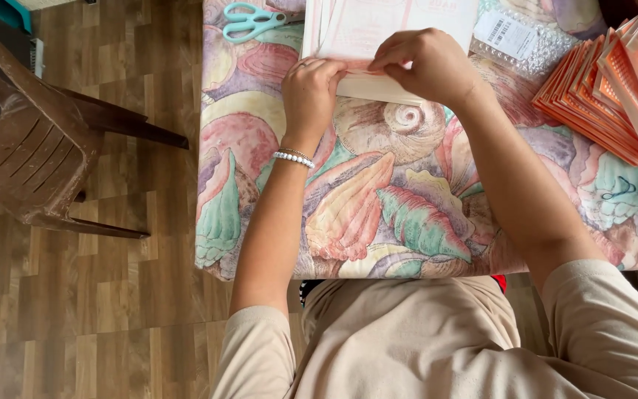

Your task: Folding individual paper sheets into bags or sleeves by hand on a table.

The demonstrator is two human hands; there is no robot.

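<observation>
Wood-grain flooring (75,295) runs under everything, warm brown planks with a slight sheen, and on it stands my table, draped in a soft cloth (378,207) printed with big seashells in peach, green and mauve. I take that cloth as my landmark.

At the far edge of the cloth lies a stack of pale pink paper sheets (378,29), flat and thin, with faint print on them. My left hand (310,92) rests on the near edge of the stack, fingers curled tight and pinching the paper where it folds over. My right hand (426,66) sits just beside it, also curled closed, knuckles up, gripping the same folded edge. The two hands nearly touch. A bracelet of small white beads (293,157) circles my left wrist.

Toward the far left corner of the cloth lie scissors (249,21) with smooth mint-green plastic handles. On the cloth's right side a fanned stack of orange-edged booklets (607,89) leans in overlapping layers, stiff and rectangular. Beyond my right hand sits a sheet of bubble wrap (526,44), clear and dimpled, with a white label on it.

Left of the cloth, on the floor, stands a brown moulded plastic chair (31,140) with a slotted seat.
</observation>
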